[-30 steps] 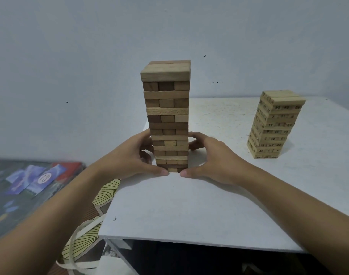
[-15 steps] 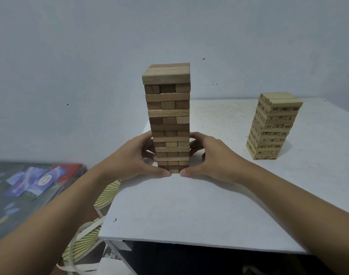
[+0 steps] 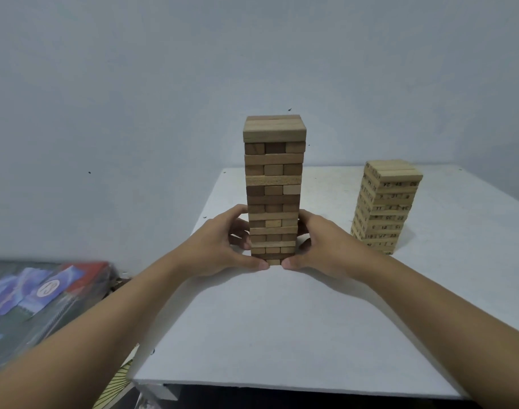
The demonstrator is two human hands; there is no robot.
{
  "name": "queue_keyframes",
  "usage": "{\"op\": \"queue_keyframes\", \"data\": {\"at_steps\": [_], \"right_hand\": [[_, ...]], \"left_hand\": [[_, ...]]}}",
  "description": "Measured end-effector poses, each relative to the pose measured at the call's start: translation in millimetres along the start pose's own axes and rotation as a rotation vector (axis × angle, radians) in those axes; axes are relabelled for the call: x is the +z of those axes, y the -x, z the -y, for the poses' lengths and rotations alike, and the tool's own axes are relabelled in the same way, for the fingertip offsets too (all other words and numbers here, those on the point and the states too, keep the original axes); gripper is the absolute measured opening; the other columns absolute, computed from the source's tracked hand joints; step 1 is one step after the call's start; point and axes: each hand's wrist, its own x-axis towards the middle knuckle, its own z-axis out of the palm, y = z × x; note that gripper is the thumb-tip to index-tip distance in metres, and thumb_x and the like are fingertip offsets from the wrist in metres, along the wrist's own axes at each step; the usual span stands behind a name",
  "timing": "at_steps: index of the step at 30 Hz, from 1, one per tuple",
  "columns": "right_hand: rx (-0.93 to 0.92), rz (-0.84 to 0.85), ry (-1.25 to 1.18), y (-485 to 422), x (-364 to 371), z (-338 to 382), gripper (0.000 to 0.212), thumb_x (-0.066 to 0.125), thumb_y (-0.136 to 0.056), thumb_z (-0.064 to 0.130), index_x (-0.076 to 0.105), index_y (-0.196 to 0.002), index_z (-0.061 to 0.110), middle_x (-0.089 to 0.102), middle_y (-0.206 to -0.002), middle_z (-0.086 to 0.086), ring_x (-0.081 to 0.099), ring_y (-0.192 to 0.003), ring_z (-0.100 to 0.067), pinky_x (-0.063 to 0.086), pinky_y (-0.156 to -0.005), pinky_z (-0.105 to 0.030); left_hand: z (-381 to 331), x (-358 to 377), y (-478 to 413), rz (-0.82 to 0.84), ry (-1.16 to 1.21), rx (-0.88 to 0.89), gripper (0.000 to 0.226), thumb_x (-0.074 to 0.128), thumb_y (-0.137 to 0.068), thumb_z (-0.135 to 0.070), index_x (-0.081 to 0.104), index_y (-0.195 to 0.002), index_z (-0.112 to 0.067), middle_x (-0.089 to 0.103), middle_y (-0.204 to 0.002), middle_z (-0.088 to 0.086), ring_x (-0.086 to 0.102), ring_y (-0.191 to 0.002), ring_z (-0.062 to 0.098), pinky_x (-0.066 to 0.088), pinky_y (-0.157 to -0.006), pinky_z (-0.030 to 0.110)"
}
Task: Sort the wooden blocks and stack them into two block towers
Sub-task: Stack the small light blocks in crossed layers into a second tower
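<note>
A tall tower of brown and tan wooden blocks [image 3: 273,184] stands upright on the white table [image 3: 282,335], left of centre. My left hand [image 3: 223,246] and my right hand [image 3: 323,246] grip its lowest layers from either side. Both thumbs press the front of the base, and the fingers curl round the sides towards the back. A shorter tower of pale numbered blocks [image 3: 385,208] stands apart at the right of the table, with neither hand on it.
The table's front edge [image 3: 282,385] is near me and its left edge runs close to the tall tower. Coloured cards [image 3: 37,290] lie on a dark surface lower left. A patterned object [image 3: 116,388] sits below the table corner. A plain wall stands behind.
Both hands keep the same grip on the base of the tall tower. The view has drawn back a little, so both towers sit lower in the frame.
</note>
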Motion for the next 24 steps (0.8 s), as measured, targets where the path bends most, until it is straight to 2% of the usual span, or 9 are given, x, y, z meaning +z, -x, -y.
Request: {"op": "queue_keyframes", "data": {"at_steps": [4, 10, 13, 20, 24], "right_hand": [[0.048, -0.002, -0.060, -0.6, -8.1, -5.0, 0.072, 0.085, -0.078, 0.001, 0.051, -0.137, 0.023, 0.070, -0.116, 0.005, 0.071, -0.104, -0.016, 0.060, -0.093, -0.035], [0.099, 0.006, -0.098, -1.3, -16.3, -9.7, 0.071, 0.080, -0.082, -0.005, 0.049, -0.139, 0.023, 0.070, -0.118, 0.002, 0.068, -0.107, -0.015, 0.061, -0.082, -0.024], [0.121, -0.006, -0.075, -0.4, -18.7, -11.8, 0.069, 0.079, -0.082, -0.003, 0.050, -0.139, 0.025, 0.071, -0.118, 0.004, 0.066, -0.109, -0.013, 0.059, -0.082, -0.022], [0.188, -0.041, -0.040, 1.1, -22.0, -15.3, 0.065, 0.073, -0.085, -0.003, 0.048, -0.137, 0.028, 0.069, -0.120, 0.002, 0.065, -0.113, -0.018, 0.059, -0.095, -0.036], [0.198, -0.055, -0.050, 3.1, -22.7, -16.1, 0.065, 0.072, -0.084, -0.004, 0.048, -0.136, 0.027, 0.069, -0.118, 0.001, 0.066, -0.111, -0.020, 0.060, -0.094, -0.040]], "left_hand": [[-3.3, 7.3, -13.1, 0.011, -0.009, 0.000, 0.083, 0.096, -0.064, -0.031, 0.052, -0.135, -0.037, 0.071, -0.116, 0.001, 0.068, -0.106, 0.026, 0.056, -0.095, 0.045], [-6.7, 16.3, -27.5, 0.017, -0.024, -0.004, 0.085, 0.096, -0.063, -0.034, 0.052, -0.135, -0.036, 0.072, -0.114, 0.000, 0.068, -0.105, 0.026, 0.056, -0.095, 0.046], [-8.3, 20.3, -32.2, 0.014, -0.032, -0.005, 0.084, 0.096, -0.063, -0.034, 0.053, -0.134, -0.037, 0.072, -0.114, -0.001, 0.068, -0.105, 0.024, 0.056, -0.095, 0.045], [-16.9, 30.5, -40.1, 0.020, -0.047, -0.013, 0.080, 0.096, -0.061, -0.036, 0.054, -0.130, -0.039, 0.073, -0.111, -0.002, 0.069, -0.101, 0.024, 0.056, -0.094, 0.045], [-21.0, 32.0, -41.4, 0.032, -0.050, -0.028, 0.079, 0.095, -0.062, -0.035, 0.054, -0.129, -0.041, 0.073, -0.112, -0.003, 0.069, -0.101, 0.023, 0.057, -0.094, 0.045]]}}
